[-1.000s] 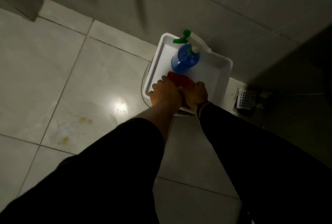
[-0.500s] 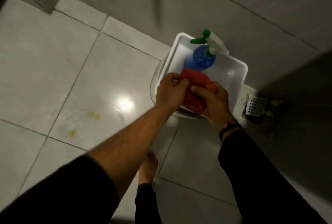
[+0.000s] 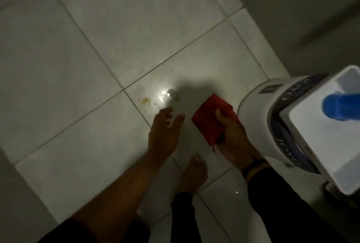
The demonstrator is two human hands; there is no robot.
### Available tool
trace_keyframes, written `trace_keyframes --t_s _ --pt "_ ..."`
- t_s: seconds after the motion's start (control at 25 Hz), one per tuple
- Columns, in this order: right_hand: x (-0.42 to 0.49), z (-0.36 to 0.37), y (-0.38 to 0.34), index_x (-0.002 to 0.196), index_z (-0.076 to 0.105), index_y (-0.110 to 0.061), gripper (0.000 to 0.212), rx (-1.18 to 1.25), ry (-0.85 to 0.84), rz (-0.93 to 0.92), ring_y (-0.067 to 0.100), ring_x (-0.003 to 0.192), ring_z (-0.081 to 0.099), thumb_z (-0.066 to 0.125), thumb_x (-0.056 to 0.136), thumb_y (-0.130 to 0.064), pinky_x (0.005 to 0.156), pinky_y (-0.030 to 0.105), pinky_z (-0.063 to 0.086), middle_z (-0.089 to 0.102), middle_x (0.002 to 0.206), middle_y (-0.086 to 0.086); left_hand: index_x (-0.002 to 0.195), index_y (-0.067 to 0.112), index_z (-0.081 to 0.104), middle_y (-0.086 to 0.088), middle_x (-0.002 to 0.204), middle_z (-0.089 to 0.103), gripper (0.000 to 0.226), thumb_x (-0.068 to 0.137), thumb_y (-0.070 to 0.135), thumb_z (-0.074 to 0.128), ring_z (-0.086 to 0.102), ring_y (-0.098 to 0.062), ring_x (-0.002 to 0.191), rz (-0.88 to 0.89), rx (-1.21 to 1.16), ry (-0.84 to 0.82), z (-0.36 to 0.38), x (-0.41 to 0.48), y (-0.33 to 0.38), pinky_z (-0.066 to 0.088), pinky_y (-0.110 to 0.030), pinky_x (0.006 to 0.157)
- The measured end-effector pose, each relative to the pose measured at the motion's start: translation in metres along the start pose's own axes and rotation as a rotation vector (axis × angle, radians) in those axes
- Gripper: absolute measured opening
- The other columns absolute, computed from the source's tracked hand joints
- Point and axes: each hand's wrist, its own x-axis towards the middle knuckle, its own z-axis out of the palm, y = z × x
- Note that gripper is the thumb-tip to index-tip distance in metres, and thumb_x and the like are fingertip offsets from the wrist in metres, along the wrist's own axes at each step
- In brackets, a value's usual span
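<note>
Pale floor tiles (image 3: 93, 63) spread under and beyond the hands. Yellowish stains (image 3: 145, 101) and a bright glare (image 3: 163, 93) lie just beyond the left hand (image 3: 162, 135). Just right of the right hand (image 3: 232, 137) stands a white bucket (image 3: 253, 106) with dark lettering. A white tub (image 3: 311, 141) sits on it, and a blue bottle (image 3: 341, 106) stands in the tub. A bare foot (image 3: 195, 172) rests on the floor between the hands, nearer the person.

Left hand (image 3: 162, 135) slack — right hand (image 3: 231, 139) curled
</note>
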Motion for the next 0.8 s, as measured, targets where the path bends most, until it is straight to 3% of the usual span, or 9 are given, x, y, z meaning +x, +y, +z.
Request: trace_keyframes --t_s 0.12,0.24,0.32,0.4,0.48,0.64,0.8 --pt "0.093 0.041 0.028 0.158 0.049 -0.014 0.048 -0.48 0.05 -0.189 0.031 0.122 0.063 0.052 0.11 -0.008 0.076 0.023 0.06 0.061 0.152 0.019 0.162 0.027 0.041 -0.006 0.163 0.05 0.078 0.096 0.068 0.054 0.053 -0.031 0.146 -0.093 0.282 0.152 -0.055 0.061 -0.103 0.044 -0.046 0.116" --pt "0.177 0.074 0.036 0.165 0.04 -0.014 0.06 -0.92 0.174 -0.546 0.022 0.14 0.055 0.055 0.107 -0.01 0.109 0.017 0.051 0.052 0.161 0.003 0.168 0.021 0.029 -0.012 0.175 0.034 0.088 0.096 0.07 0.046 0.033 -0.036 0.161 0.017 0.535 0.265 -0.096 0.13 -0.181 0.031 -0.058 0.127" --pt "0.228 0.09 0.043 0.167 0.036 -0.016 0.064 -1.264 0.164 -0.72 0.029 0.156 0.044 0.048 0.105 -0.026 0.129 0.031 0.035 0.044 0.17 0.008 0.169 0.019 0.024 -0.015 0.178 0.025 0.085 0.1 0.066 0.038 0.022 -0.038 0.166 0.094 0.661 0.349 -0.112 0.175 -0.217 0.021 -0.063 0.13" --pt "0.269 0.102 0.065 0.169 0.028 -0.017 0.076 -1.685 0.144 -0.823 0.042 0.164 0.025 0.045 0.097 -0.032 0.132 0.054 0.026 0.029 0.177 0.016 0.171 0.018 0.019 -0.018 0.18 0.018 0.079 0.105 0.059 0.032 0.016 -0.042 0.167 0.176 0.783 0.409 -0.118 0.21 -0.254 0.013 -0.068 0.13" --pt "0.295 0.105 0.095 0.17 0.023 -0.016 0.079 -1.957 0.108 -0.925 0.045 0.166 0.013 0.046 0.098 -0.038 0.132 0.062 0.019 0.021 0.179 0.017 0.173 0.021 0.018 -0.019 0.181 0.012 0.075 0.107 0.055 0.03 0.013 -0.043 0.167 0.26 0.843 0.447 -0.116 0.226 -0.289 0.008 -0.072 0.128" --pt "0.314 0.108 0.116 0.171 0.02 -0.011 0.083 -1.866 0.11 -1.054 0.04 0.168 0.008 0.048 0.102 -0.046 0.134 0.06 0.012 0.017 0.181 0.013 0.171 0.026 0.019 -0.016 0.181 0.013 0.073 0.105 0.054 0.033 0.015 -0.04 0.167 0.376 0.833 0.593 -0.107 0.246 -0.32 0.008 -0.073 0.127" --pt "0.329 0.197 0.148 0.17 0.029 -0.018 0.078 -1.785 0.12 -1.182 0.037 0.167 0.018 0.036 0.102 -0.057 0.133 0.06 0.016 0.027 0.179 0.011 0.172 0.025 0.017 -0.016 0.182 0.009 0.073 0.105 0.052 0.029 0.01 -0.04 0.168 0.409 0.837 0.627 -0.105 0.25 -0.325 0.008 -0.075 0.127"
